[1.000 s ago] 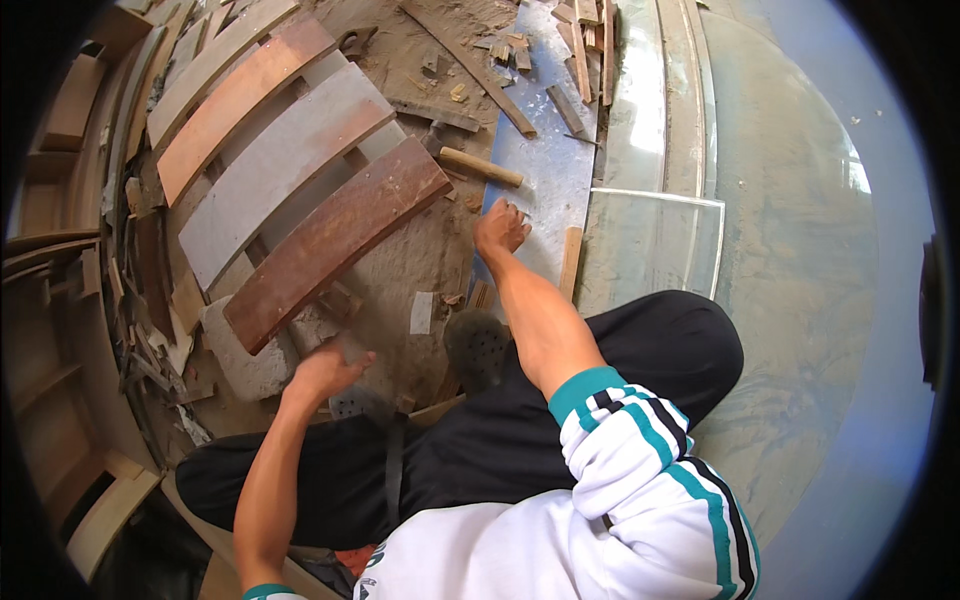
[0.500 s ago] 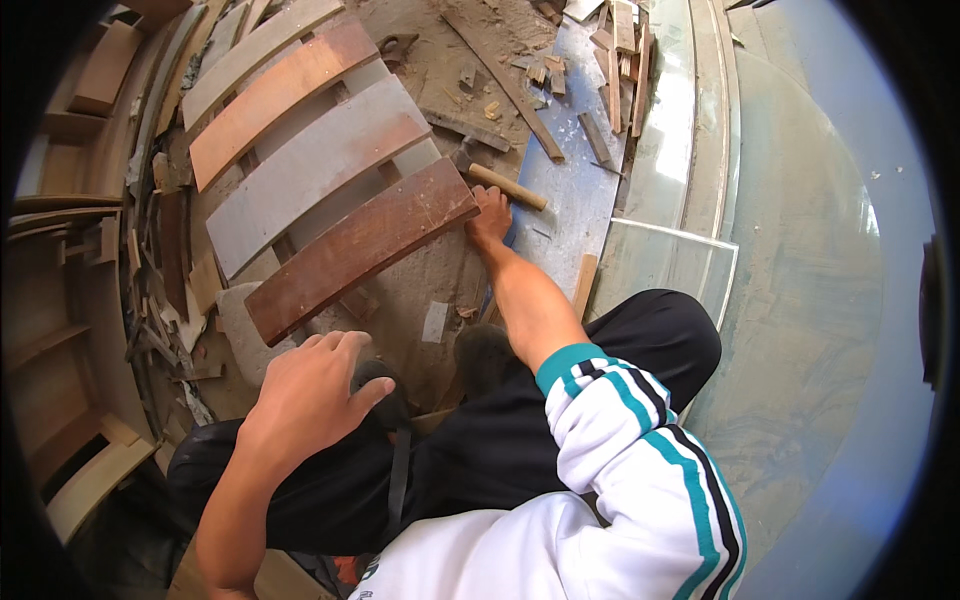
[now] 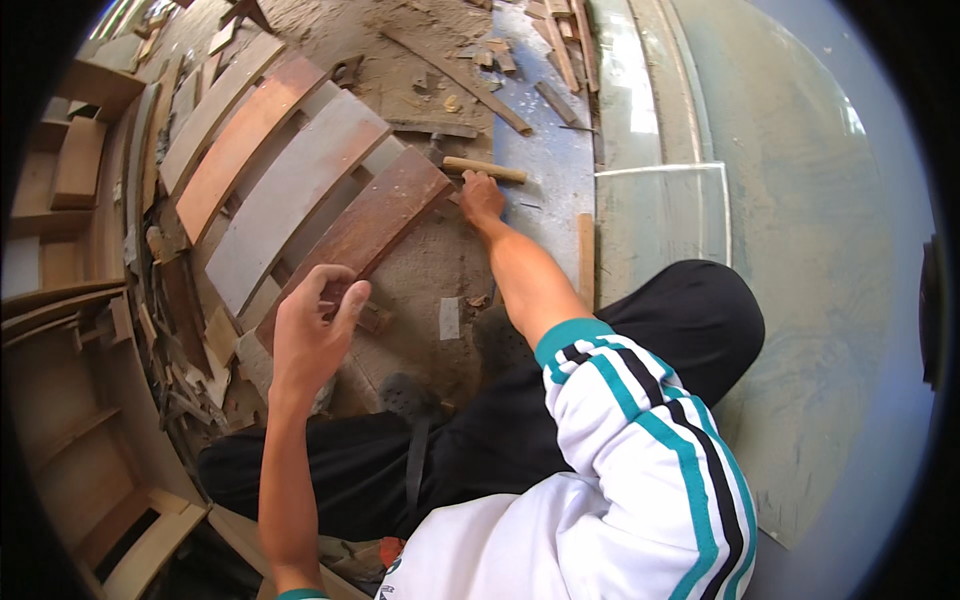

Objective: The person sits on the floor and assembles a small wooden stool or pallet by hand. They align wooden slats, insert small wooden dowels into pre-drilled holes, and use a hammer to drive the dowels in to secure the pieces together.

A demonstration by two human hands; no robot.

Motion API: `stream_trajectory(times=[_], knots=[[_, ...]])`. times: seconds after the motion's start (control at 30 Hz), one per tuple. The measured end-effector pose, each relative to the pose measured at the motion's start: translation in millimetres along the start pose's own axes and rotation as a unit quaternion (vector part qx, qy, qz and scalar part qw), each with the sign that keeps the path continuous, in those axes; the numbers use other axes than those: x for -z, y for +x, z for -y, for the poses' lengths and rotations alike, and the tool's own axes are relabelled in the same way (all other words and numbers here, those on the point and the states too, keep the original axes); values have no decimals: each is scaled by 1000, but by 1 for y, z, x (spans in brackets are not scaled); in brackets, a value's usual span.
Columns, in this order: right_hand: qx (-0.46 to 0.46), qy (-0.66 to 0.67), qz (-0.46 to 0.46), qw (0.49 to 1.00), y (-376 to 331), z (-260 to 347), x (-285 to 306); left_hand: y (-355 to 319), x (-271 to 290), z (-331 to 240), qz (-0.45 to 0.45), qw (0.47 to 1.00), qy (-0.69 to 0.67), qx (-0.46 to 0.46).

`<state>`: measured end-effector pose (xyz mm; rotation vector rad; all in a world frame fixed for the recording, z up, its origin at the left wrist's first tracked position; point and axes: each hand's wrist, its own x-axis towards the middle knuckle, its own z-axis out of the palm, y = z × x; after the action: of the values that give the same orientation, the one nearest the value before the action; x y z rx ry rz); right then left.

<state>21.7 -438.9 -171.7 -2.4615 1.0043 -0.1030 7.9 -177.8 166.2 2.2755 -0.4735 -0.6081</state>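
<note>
wooden round stick (image 3: 484, 168), pale and short, lies on the dusty floor (image 3: 420, 280) at the far end of the reddish-brown plank (image 3: 365, 232). right hand (image 3: 481, 197) is stretched out to it, fingertips touching the stick's near side; whether the fingers are closed round it cannot be told from this view. left hand (image 3: 308, 335) is raised above the near end of the same plank, fingers loosely spread and half curled, holding nothing.

stick condition: light tan, smooth, straight, lying crosswise with one end at the plank's corner and the other on the blue-painted strip (image 3: 545, 200) of floor.

adjacent: reddish-brown plank lies alongside a grey plank (image 3: 290, 195), then an orange-brown plank (image 3: 245, 145) and a further pale plank (image 3: 215, 110), all set side by side on crosspieces. a small pale rectangular scrap (image 3: 449, 318), like a blank label, lies flat on the floor between the plank and the person's right forearm. a thin upright batten (image 3: 586, 255) lies just right of that forearm.

outward: loose offcuts (image 3: 545, 60) and a long dark lath (image 3: 460, 70) are scattered beyond the stick. stacked broken wood pieces (image 3: 180, 340) and brown shelving (image 3: 80, 440) stand to the left. a clear sheet edge (image 3: 660, 170) shows on the grey concrete to the right.
</note>
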Motion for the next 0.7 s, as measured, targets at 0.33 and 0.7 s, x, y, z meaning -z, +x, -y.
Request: stream_trajectory(times=[0.33, 0.7], knots=[[31, -5, 6, 999, 8, -6, -9, 43, -32, 25, -148, 970, 105, -160], [-152, 232, 52, 959, -12, 18, 25, 106, -44, 21, -122, 956, 22, -266]])
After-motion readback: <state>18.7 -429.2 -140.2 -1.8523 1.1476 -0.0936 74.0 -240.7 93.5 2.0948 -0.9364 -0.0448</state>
